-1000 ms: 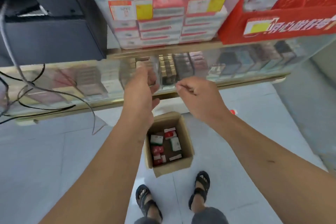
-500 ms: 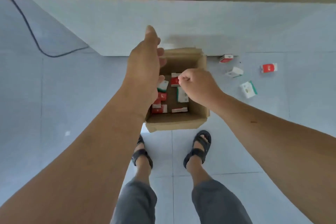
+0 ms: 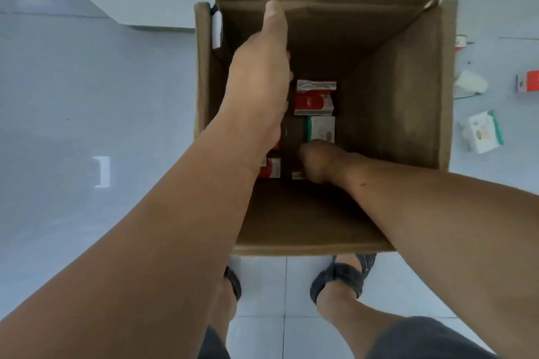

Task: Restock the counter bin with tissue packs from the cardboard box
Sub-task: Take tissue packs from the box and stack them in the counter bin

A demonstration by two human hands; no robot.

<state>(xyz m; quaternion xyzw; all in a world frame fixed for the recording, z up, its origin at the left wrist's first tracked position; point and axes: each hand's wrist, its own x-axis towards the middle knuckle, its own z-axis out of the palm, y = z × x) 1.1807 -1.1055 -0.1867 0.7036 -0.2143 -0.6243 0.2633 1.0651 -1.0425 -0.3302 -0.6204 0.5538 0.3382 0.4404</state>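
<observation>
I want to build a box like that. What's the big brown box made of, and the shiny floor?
The box looks like plain cardboard: dull brown, with folded flaps and thick cut edges. The floor looks like glazed tile, maybe ceramic: pale, glossy, reflecting a bright patch, with thin joint lines between squares.

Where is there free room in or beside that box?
Free: inside the cardboard box right of the red pack; floor tiles left of the box. Crowded: around the left hand and right hand; loose packs litter its right side.
</observation>
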